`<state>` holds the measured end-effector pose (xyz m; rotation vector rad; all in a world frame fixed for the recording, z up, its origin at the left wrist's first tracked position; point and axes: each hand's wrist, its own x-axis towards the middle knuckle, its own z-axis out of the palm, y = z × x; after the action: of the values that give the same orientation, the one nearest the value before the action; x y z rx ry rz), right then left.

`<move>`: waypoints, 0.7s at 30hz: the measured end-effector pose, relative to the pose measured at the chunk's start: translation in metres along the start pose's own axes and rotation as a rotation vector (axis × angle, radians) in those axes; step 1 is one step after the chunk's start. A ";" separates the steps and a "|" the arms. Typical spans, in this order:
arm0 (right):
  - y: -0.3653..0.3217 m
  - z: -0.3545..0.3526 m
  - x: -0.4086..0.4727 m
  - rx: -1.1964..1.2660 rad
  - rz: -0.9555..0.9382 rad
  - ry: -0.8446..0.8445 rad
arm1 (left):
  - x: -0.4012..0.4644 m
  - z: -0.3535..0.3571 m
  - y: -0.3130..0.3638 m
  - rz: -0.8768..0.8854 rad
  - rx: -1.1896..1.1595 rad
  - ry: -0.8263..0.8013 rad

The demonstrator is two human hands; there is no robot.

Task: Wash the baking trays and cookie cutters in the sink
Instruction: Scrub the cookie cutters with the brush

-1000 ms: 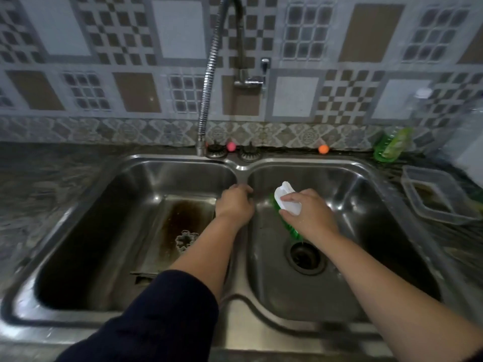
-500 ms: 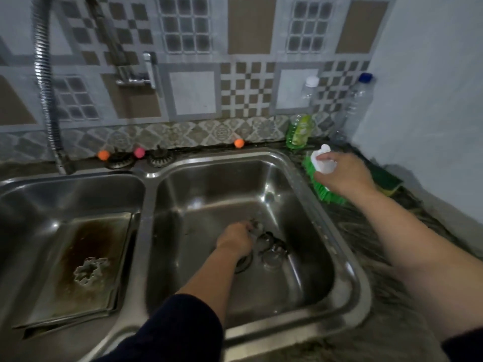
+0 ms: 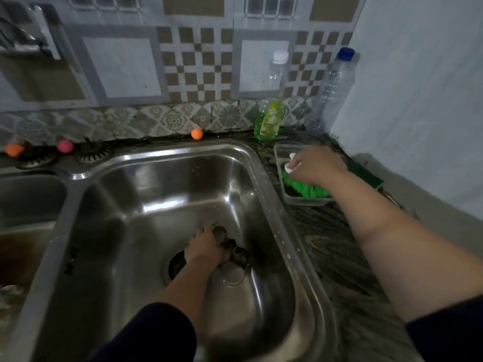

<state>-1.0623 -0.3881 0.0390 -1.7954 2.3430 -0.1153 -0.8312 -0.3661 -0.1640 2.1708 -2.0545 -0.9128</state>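
Cutters lie on the floor of the right basin, just right of the drain, in a short row running from the far side toward the near-right corner. The left hand rests on them, fingers curled around the farthest ones, so it is the nearer hand. The right hand is well apart, over the counter's far right corner, closed on a brush set into a plastic tub. Tray shows only partly in the left basin.

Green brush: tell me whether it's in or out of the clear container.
In: the green brush sits bristles-down inside the clear container, right hand on it.
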 end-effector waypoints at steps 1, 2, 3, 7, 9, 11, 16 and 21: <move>-0.001 -0.001 0.004 0.022 0.014 0.014 | 0.003 0.004 -0.001 -0.004 0.016 -0.009; -0.001 -0.002 0.008 0.041 0.023 0.034 | 0.005 0.007 -0.001 -0.014 0.038 -0.002; 0.000 -0.002 0.012 0.051 0.030 0.048 | 0.006 0.008 -0.001 -0.022 0.058 0.017; 0.002 0.005 0.015 0.063 0.020 0.038 | 0.010 0.012 -0.003 -0.028 0.052 0.094; 0.002 0.003 0.012 0.102 0.021 0.060 | 0.012 0.011 -0.004 -0.021 0.020 0.103; -0.002 -0.005 0.007 0.148 0.016 0.104 | 0.012 0.008 -0.004 -0.017 -0.028 0.094; -0.027 -0.022 -0.018 0.312 -0.088 0.173 | 0.001 -0.014 0.003 0.011 -0.260 0.178; -0.069 -0.004 -0.069 0.417 -0.284 0.127 | -0.019 -0.060 0.002 0.190 -0.451 0.347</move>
<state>-0.9807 -0.3403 0.0623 -1.9246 1.9317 -0.7185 -0.8075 -0.3711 -0.1054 1.7245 -1.6622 -0.8099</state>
